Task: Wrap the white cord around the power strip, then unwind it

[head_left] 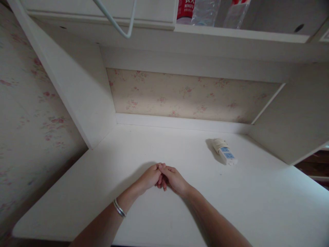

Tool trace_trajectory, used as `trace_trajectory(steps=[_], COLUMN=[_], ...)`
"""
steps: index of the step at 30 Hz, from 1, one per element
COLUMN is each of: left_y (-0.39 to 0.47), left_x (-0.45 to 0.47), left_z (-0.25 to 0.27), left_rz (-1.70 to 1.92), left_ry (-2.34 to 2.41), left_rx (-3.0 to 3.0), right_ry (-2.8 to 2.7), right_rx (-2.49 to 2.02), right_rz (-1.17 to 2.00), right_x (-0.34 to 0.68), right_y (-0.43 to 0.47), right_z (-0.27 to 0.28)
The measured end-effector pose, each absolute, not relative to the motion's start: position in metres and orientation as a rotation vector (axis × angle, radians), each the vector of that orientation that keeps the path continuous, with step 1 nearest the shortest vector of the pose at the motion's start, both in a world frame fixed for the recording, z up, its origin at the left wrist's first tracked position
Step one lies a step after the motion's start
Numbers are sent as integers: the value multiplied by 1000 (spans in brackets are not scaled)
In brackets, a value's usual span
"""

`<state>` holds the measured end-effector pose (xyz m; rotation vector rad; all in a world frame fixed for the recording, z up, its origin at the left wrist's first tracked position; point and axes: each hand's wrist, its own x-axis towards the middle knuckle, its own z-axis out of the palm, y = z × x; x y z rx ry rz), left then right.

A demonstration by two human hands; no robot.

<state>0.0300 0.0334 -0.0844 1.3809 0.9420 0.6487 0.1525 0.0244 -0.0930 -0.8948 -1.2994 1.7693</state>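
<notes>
My left hand [151, 176] and my right hand [176, 179] are clasped together above the white desktop [123, 151], near its middle. Both are closed, with the fingers folded against each other and partly hidden by the clasp. No object shows between them. Two silver bangles [119, 208] circle my left wrist. To the right of the hands and farther back lies a white power strip [228, 155] with blue socket faces, its pale cord [219, 143] wound around the far end. Neither hand touches it.
Side panels [77, 79] rise at left and right of the desk. Overhead, a shelf [241, 34] holds a red-labelled bottle [185, 10] and clear plastic bottles [205, 12]. A pale curved rod [115, 22] hangs at the top. Floral wallpaper [180, 94] covers the wall behind.
</notes>
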Motion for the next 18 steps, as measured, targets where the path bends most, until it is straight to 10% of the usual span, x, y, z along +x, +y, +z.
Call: trace_trajectory(steps=[18], left_y=[32], left_x=[30], left_z=[-81], left_rz=[630], left_ry=[940], left_rx=[1383], right_ry=[-1293], right_rx=[-900], right_rz=[1773], right_x=[153], right_y=[24], right_z=[-92])
